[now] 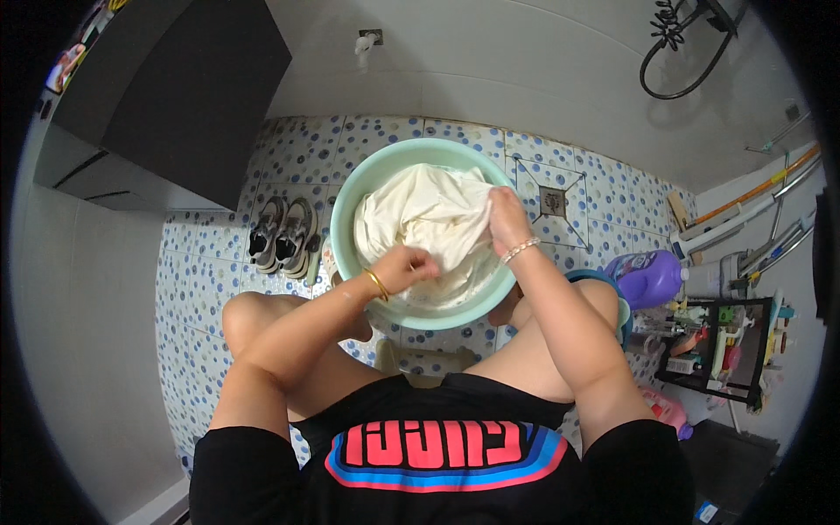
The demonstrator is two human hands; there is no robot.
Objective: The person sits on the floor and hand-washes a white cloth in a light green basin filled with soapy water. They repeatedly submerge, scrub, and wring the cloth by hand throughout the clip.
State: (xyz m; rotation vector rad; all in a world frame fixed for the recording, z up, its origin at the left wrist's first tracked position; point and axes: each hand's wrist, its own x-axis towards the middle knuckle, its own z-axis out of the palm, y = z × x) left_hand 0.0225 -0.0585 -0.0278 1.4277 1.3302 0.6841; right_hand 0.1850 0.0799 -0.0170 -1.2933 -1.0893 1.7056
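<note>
A pale green round basin (346, 197) stands on the floor between my knees, with a bunched cream-white cloth (420, 206) heaped inside it. What kind of garment or linen the cloth is cannot be made out. At the basin's right side, my right hand (509, 220), with a beaded bracelet on its wrist, grips a raised part of the cloth. My left hand (404, 268), wearing a gold bangle, is over the near left part of the basin. Its fingers are curled in against the cloth, and its fingertips are partly hidden.
Sneakers (284, 234) sit left of the basin, below a dark cabinet (188, 96). A floor drain (553, 201) lies to the right. Further right are a purple jug (646, 278) and a black rack (717, 350) with bottles. A tap (364, 44) juts from the far wall.
</note>
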